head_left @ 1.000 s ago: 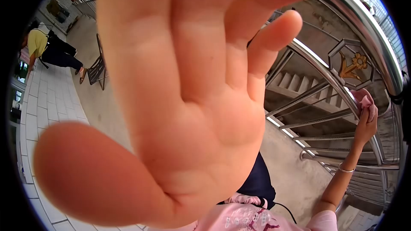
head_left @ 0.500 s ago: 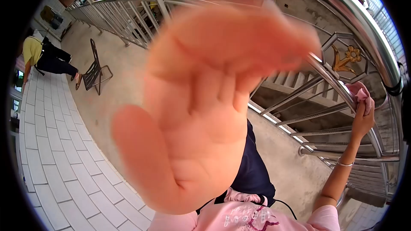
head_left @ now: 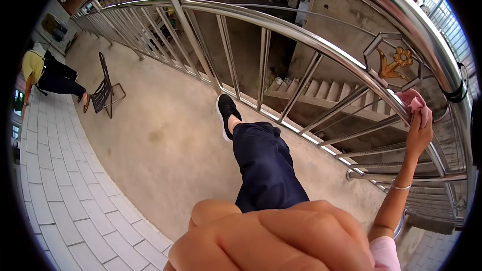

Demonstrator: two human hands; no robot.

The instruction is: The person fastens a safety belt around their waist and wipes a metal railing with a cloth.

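My right hand (head_left: 419,138) is closed on a pink cloth (head_left: 415,104), pressed against the upper rail of a stainless-steel railing (head_left: 301,40). A silver bangle (head_left: 400,186) circles that wrist. Close to the camera at the bottom, my left hand (head_left: 276,238) is curled into a loose fist. Its knuckles and bent fingers show, the palm is turned out of sight, and nothing sticks out from it. A gold flower ornament (head_left: 399,62) in a metal frame sits in the railing just above the cloth.
Concrete stairs (head_left: 326,90) descend beyond the railing. A folding chair (head_left: 106,90) stands on the concrete floor (head_left: 155,155). At far left, a person in a yellow top (head_left: 34,65) leans by the white-tiled wall (head_left: 65,180). My dark trouser leg (head_left: 261,165) extends towards the railing.
My left hand, spread wide before the camera with a bare palm, has dropped to the bottom and curled its fingers. My right hand stays on the cloth at the rail.
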